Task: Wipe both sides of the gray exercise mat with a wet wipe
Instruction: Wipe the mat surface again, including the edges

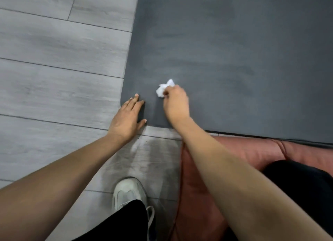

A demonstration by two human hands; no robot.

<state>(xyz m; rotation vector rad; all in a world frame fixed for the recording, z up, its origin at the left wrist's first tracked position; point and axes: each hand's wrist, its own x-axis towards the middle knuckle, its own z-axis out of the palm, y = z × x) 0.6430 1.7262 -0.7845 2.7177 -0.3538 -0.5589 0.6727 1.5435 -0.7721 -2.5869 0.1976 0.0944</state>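
The gray exercise mat (225, 51) lies flat on the pale plank floor (54, 60), its near-left corner right under the action, and the left hand (127, 117) is planted on that corner with fingers straight and spread, palm pressing it down. The right hand (175, 103) has its fingers curled tight around a crumpled white wet wipe (163, 89), held against the mat just beside the left fingertips, though whether the wipe is fully touching looks likely rather than certain. A white shoe (129, 192) stands on the floor near a reddish cushion (207, 168).
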